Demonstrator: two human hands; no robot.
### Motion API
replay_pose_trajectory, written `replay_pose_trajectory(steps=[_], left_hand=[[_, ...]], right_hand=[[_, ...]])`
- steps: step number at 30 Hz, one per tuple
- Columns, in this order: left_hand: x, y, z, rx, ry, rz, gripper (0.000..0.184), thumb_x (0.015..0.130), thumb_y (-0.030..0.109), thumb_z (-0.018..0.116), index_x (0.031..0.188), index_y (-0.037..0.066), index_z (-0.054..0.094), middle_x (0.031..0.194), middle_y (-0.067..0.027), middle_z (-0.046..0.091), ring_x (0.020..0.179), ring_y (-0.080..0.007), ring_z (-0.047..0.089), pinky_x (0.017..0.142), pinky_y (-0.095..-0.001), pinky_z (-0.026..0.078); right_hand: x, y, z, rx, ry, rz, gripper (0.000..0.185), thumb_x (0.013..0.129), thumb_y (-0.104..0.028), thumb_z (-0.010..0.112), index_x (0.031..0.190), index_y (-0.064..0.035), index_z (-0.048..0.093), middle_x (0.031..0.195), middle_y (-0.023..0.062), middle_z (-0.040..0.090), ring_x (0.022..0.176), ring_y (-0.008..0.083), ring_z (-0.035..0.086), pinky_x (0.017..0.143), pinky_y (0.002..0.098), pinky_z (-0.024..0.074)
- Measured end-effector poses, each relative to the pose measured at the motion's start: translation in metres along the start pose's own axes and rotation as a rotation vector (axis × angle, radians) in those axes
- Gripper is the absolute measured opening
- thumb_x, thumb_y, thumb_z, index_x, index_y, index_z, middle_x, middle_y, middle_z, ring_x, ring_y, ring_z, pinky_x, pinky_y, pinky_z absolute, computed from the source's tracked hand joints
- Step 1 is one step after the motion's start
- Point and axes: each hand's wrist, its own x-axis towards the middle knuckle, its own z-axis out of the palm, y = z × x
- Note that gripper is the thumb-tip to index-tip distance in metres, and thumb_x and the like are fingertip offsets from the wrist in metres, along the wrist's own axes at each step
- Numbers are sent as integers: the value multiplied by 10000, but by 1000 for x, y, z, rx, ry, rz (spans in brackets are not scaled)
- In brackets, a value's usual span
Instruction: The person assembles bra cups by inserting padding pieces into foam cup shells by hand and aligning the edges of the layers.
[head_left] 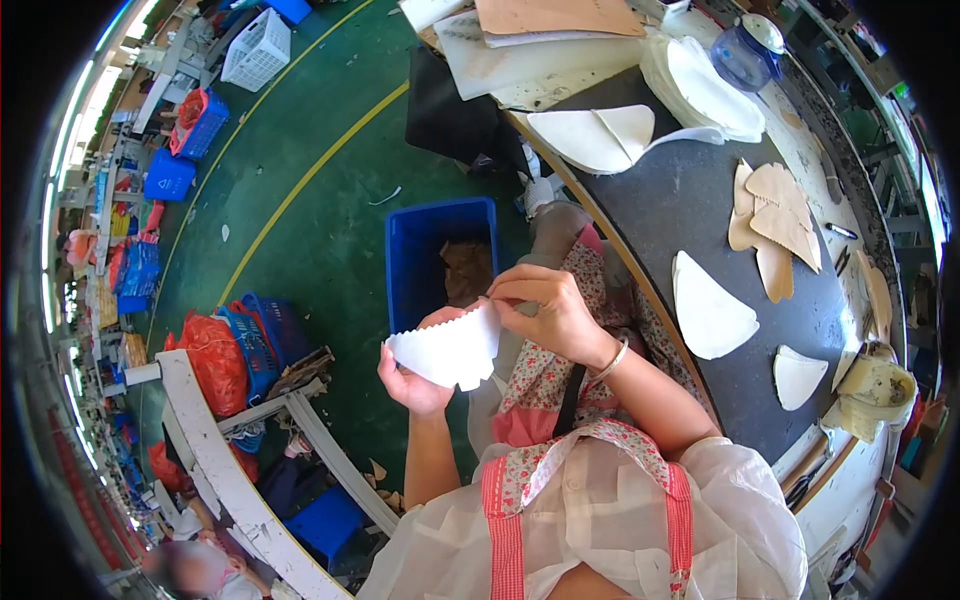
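Note:
A white cut piece with a zigzag edge (pixel 447 348) is held up in front of my lap, over the floor. My left hand (pixel 420 385) grips it from below and behind, with the thumb at its left end. At the piece's upper right corner, my right hand (pixel 545 310) pinches the edge between thumb and fingertips; a bracelet circles that wrist. Just beyond both hands is a blue bin (pixel 441 215) with brown scraps (pixel 467 272) inside.
On the dark worktop (pixel 650 230) to the right lie white curved pieces (pixel 712 305), brown patterns (pixel 778 220) and a white stack (pixel 700 85). A blue-lidded jug (pixel 745 52) stands at the far end. At left are a white-edged bench (pixel 225 470) and a red bag (pixel 212 365).

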Motion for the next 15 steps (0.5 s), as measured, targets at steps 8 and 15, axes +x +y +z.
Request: replay_pose_trajectory(steps=[8, 15], left_hand=[[-8, 7, -8, 202, 508, 253, 273, 913, 214, 399, 867, 9, 573, 856, -72, 598, 816, -177, 604, 747, -300, 473], [-22, 41, -26, 303, 648, 473, 259, 939, 217, 375, 791, 41, 494, 822, -66, 561, 778, -167, 585, 714, -321, 470]], right_hand=[[-5, 12, 18, 81, 52, 178, 101, 773, 18, 641, 859, 53, 680, 874, 98, 675, 730, 149, 666, 633, 250, 535], [-10, 77, 49, 333, 394, 374, 108, 733, 25, 662, 748, 17, 556, 844, 122, 663, 719, 153, 631, 622, 257, 506]])
